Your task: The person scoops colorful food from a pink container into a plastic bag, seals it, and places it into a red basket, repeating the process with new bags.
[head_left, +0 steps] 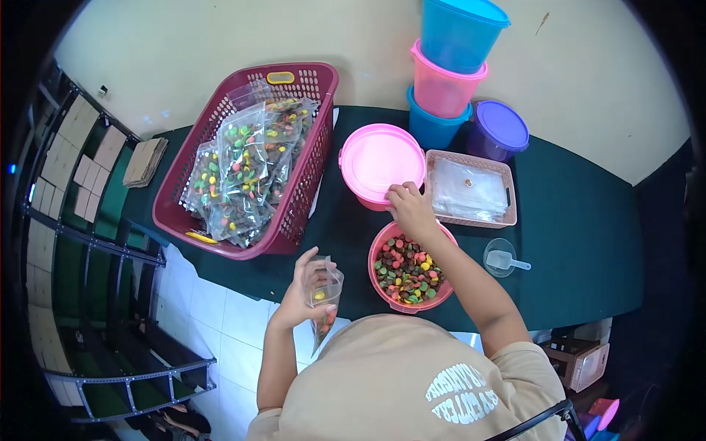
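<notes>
My left hand [296, 298] is closed around a clear plastic pouch [323, 294], held upright near the table's front edge. A few coloured candies show inside it, and its top gapes. The fingers of my right hand [412, 212] are bent over the near right edge of a pink lid [384, 158], which sits on a tub. Below that forearm stands an open pink tub of round candies [409, 272] in red, green, yellow and brown. The forearm covers part of its right rim.
A maroon basket [288, 231] of filled pouches stands at the left. Behind are stacked tubs [450, 84] and a purple lidded tub [500, 128]. At the right are a tray [512, 192] of clear bags and a scoop [507, 261] in a clear bowl [494, 250]. Shelving [95, 239] rises far left.
</notes>
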A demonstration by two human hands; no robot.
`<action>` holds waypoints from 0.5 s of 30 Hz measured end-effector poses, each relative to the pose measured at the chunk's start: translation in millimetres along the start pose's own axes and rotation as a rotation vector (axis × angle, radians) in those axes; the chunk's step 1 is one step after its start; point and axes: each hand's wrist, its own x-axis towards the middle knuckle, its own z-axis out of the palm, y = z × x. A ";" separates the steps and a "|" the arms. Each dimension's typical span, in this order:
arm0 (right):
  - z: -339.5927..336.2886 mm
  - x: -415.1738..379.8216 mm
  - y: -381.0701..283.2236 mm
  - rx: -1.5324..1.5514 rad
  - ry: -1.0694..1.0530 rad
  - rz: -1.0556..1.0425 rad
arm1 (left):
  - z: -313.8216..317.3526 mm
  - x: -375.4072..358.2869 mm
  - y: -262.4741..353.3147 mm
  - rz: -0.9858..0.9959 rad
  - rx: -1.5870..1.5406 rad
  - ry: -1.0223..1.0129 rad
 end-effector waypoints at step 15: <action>-116.7 -144.6 -67.5 0.003 -0.301 -0.013 | -7.8 37.9 0.9 -0.056 0.015 -0.091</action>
